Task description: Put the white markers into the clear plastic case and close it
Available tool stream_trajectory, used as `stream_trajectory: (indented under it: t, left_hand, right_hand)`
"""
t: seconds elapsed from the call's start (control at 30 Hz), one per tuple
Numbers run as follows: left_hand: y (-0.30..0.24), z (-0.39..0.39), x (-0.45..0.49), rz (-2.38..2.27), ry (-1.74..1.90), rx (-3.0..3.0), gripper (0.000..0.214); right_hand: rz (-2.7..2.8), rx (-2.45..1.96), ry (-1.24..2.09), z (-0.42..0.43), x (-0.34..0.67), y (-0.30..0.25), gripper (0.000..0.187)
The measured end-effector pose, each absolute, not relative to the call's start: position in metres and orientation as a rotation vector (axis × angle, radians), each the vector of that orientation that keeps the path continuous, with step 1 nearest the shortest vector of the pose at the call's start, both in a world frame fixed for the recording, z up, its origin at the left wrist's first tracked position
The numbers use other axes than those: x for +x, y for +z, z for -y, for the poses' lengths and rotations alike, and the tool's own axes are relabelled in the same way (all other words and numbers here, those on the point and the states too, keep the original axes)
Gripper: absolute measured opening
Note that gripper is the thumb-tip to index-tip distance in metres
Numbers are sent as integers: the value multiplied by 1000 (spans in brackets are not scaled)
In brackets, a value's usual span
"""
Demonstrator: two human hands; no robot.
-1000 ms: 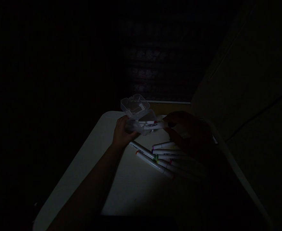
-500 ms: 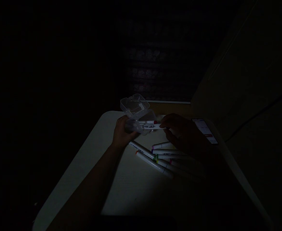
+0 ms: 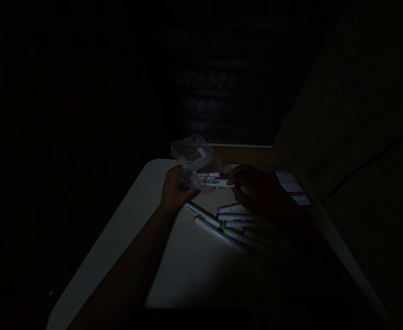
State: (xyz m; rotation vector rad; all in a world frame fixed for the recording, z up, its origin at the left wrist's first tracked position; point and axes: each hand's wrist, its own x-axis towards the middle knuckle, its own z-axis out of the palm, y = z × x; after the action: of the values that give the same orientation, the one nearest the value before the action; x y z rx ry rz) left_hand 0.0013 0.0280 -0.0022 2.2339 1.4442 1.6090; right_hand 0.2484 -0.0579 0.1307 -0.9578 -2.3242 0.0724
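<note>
My left hand (image 3: 174, 190) is wrapped round the base of a clear plastic case (image 3: 191, 153), whose lid stands open. Inside the case lies a marker with a red end (image 3: 210, 175). Between the thumb and fingers of my right hand (image 3: 247, 183) is a white marker (image 3: 215, 183) with a dark end; its far part reaches into the case. Below both hands, several white markers (image 3: 218, 233) with coloured bands lie in a loose pile, partly in the shadow of my right arm.
The pale table (image 3: 129, 224) has rounded corners. A phone (image 3: 292, 188) with a lit screen lies at its right edge, beyond my right hand. A wall rises at the right, with a dark cable (image 3: 369, 162) in front of it. The scene is very dim.
My right hand has shifted slightly on the white marker, so its dark end now shows between the fingers. The case, left hand and pile look almost unmoved.
</note>
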Motion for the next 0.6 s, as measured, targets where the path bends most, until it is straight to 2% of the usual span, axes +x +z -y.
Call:
stream_trajectory:
  t: [0.4, 0.6]
  left_hand:
    - [-1, -28, 2, -1446, 1623, 2234, 69]
    - [-2, -28, 1, -1451, 1616, 2233, 68]
  right_hand:
    - [2330, -966, 54, 58, 251, 130, 18]
    - [2352, -1120, 81, 59, 253, 137, 20]
